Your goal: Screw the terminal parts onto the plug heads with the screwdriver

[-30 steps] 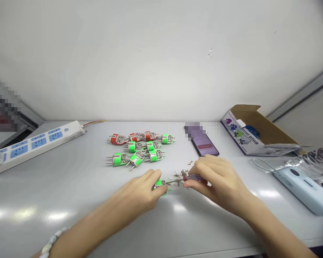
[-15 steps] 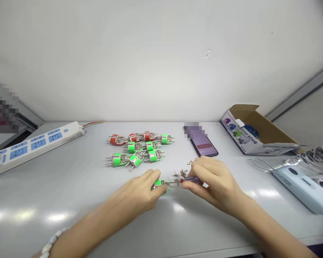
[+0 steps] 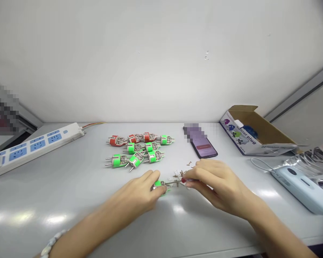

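Note:
My left hand (image 3: 145, 191) pinches a green and white electrical plug (image 3: 158, 184) against the table, fingers and thumb covering part of it. From the right, my right hand (image 3: 215, 182) grips a screwdriver (image 3: 183, 180) by its handle, mostly hidden in the fingers. The thin metal shaft points left, and its tip reaches the plug by my left thumb. Just behind the shaft lies a scatter of small brass screws (image 3: 183, 173) and white pieces (image 3: 177, 172). Farther back, several opened plugs sit in rows, green ones (image 3: 134, 147) and red ones (image 3: 116, 140), with their pins pointing left.
A power strip (image 3: 37, 145) lies at the left. Behind my right hand rests a phone (image 3: 201, 141). An open cardboard box (image 3: 239, 138) stands at the back right, near a light blue device with a cord (image 3: 298, 186) and clear plastic bags (image 3: 312, 161). A white wall (image 3: 161, 71) closes the back.
My right hand has turned and shifted its fingers on the screwdriver, so less of the handle shows. My left hand and the plug have stayed in place.

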A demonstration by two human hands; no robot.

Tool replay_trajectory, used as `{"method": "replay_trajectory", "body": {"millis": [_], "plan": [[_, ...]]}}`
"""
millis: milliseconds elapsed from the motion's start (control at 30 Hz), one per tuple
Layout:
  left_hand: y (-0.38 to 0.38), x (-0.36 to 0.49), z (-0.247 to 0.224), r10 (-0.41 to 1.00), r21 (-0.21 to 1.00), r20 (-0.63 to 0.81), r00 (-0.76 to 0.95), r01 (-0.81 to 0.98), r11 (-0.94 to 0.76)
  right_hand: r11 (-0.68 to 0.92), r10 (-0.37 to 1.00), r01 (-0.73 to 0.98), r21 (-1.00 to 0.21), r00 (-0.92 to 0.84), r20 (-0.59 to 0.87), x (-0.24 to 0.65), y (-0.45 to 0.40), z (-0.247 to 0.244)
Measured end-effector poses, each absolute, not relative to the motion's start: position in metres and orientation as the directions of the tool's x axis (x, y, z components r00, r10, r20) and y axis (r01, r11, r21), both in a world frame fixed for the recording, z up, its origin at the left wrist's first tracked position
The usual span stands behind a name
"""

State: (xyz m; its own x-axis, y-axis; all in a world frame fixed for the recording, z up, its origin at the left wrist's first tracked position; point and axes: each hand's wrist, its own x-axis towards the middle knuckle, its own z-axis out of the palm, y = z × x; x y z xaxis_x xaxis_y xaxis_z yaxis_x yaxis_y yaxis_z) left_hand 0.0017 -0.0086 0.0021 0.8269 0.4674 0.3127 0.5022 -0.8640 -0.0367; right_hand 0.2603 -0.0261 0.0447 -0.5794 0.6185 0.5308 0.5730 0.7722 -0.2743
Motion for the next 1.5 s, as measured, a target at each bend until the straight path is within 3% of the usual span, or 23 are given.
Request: {"method": "replay_trajectory", "body": {"millis": [167,367,433,567,700,833,1133,1500], "plan": [[-0.007,0.002,0.001,0.452,-0.034,0.344,0.823,0.492,-0.870,0.782,0.547,0.609,-0.135,-0.566,0.617,0.254,-0.024,0.041],[-0.007,0.001,0.002,0.467,-0.043,0.298,0.832,0.501,-0.865,0.724,0.690,0.550,-0.417,-0.598,0.408,0.254,-0.027,0.051],[-0.008,0.001,0.002,0.471,-0.044,0.297,0.830,0.505,-0.862,0.715,0.696,0.535,-0.450,-0.610,0.380,0.257,-0.028,0.053],[-0.008,0.002,0.002,0.464,-0.065,0.324,0.825,0.508,-0.859,0.750,0.660,0.485,-0.449,-0.584,0.473,0.258,-0.026,0.048],[-0.008,0.002,0.004,0.478,-0.059,0.285,0.831,0.513,-0.856,0.775,0.625,0.328,-0.541,-0.525,0.577,0.252,-0.025,0.039],[-0.007,0.001,0.006,0.506,-0.011,0.203,0.838,0.519,-0.855,0.795,0.601,0.253,-0.551,-0.447,0.663,0.249,-0.023,0.035],[-0.003,-0.001,0.010,0.516,0.080,0.103,0.850,0.510,-0.856,0.768,0.625,0.210,-0.605,-0.450,0.638,0.252,-0.024,0.035],[-0.003,-0.003,0.008,0.492,0.079,0.163,0.855,0.486,-0.871,0.772,0.630,0.342,-0.536,-0.299,0.717,0.245,-0.025,0.025]]}}
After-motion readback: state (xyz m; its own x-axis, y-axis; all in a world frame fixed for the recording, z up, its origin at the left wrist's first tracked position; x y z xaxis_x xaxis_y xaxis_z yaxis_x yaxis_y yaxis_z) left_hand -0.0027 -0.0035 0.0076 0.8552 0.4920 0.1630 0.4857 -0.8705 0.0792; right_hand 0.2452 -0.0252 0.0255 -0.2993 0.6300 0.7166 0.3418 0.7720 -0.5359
